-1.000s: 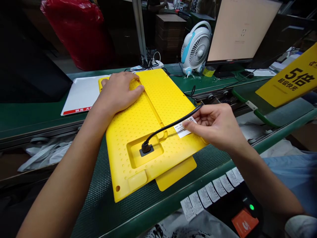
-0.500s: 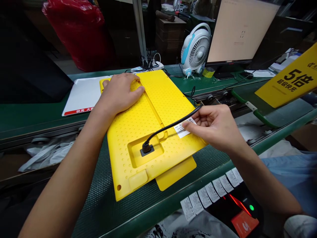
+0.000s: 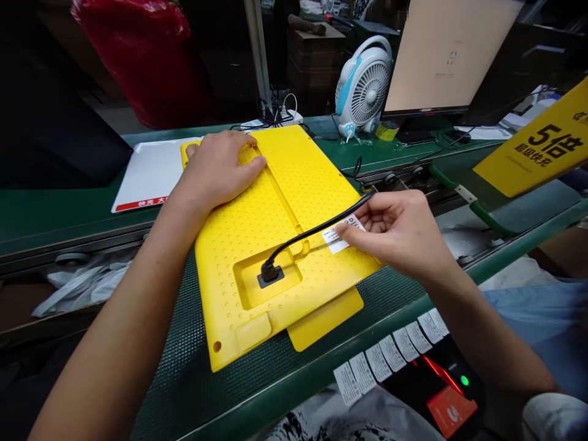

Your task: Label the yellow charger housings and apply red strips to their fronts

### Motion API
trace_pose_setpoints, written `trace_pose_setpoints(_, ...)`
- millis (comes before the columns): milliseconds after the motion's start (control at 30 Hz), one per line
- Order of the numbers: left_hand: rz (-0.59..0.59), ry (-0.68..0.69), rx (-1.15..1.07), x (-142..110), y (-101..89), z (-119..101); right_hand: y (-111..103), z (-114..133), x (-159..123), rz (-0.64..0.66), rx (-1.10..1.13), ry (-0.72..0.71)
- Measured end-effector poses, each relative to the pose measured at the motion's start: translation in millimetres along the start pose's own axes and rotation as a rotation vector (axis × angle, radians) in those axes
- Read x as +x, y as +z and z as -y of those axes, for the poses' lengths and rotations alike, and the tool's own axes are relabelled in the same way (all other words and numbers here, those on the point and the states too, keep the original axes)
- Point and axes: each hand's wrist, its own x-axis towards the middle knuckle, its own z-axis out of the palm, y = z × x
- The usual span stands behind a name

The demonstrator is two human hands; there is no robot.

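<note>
A large yellow perforated panel (image 3: 275, 202) lies on the green conveyor belt (image 3: 193, 373). My left hand (image 3: 218, 168) rests flat on its far left corner, fingers stretched out. A black cable (image 3: 312, 233) runs from a plug (image 3: 269, 272) seated in the panel's recessed socket toward the right. My right hand (image 3: 397, 229) pinches a small white label (image 3: 342, 236) against the cable near the panel's right edge. A second yellow piece (image 3: 326, 318) sticks out from under the panel.
A strip of white labels (image 3: 390, 358) hangs along the near belt edge, above a black device with a green light (image 3: 462, 381). A small fan (image 3: 365, 86), a monitor (image 3: 448, 55), a yellow sign (image 3: 537, 147) and a white board (image 3: 147, 174) stand beyond.
Almost nothing moved; both hands keep their places. A red line of light came on at the black device below the labels.
</note>
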Motion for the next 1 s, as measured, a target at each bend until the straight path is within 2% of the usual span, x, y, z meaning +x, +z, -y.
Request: trace_pose_setpoints(1000,-0.008,0.013,0.011,1.3,1.6,0.9,-3.8,-5.8,-1.1,0.012,0.018,-0.010)
